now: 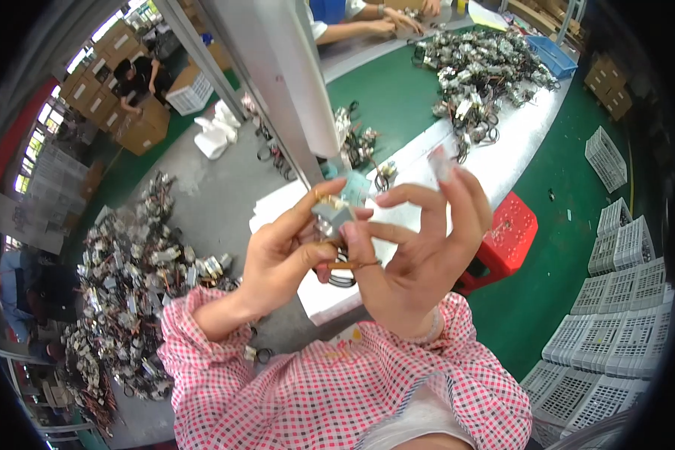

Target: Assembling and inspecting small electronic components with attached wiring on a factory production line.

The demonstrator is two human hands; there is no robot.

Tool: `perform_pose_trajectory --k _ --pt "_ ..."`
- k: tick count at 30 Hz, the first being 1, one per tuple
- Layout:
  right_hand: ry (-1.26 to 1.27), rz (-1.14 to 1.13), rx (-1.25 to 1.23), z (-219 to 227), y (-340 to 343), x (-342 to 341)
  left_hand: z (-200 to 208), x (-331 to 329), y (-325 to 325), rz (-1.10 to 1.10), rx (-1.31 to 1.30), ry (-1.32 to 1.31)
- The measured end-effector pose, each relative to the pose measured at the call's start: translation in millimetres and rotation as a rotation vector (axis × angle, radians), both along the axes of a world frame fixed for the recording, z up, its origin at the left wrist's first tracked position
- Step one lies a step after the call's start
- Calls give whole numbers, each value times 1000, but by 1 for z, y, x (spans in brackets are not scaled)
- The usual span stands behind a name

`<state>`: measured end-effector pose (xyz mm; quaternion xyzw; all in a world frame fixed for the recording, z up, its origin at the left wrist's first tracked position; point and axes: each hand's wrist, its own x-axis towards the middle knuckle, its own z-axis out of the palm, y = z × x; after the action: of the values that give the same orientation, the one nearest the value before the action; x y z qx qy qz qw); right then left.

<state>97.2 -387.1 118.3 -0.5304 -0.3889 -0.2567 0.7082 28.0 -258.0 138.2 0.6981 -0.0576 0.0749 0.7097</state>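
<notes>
A small silver metal part (333, 216) with black wires is held up in front of my chest, above the bench. My left hand (271, 253) is closed around it, thumb below and index finger along its top. My right hand (420, 259) pinches at its right side with the thumb and a finger, while the other fingers are raised and spread. One raised right fingertip has a whitish cover (441, 162). A thin orange-brown strand (350, 265) runs across the right thumb, and looped black wires (343, 280) hang beneath. The fingers partly hide the part.
A large heap of similar wired parts (139, 277) covers the bench at left; another heap (484, 71) lies far right near a blue tray (551, 56). A metal post (277, 82) rises ahead. A red stool (506, 236) and grey crates (615, 315) stand right. Other people work nearby.
</notes>
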Motion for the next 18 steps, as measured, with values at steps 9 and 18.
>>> perform_pose_trajectory --k 9,18 --pt "-90 -127 -133 -21 -2 -9 -15 -20 3 223 114 143" --pt "-99 77 -204 -42 -11 -1 -45 -32 -3 294 59 192"
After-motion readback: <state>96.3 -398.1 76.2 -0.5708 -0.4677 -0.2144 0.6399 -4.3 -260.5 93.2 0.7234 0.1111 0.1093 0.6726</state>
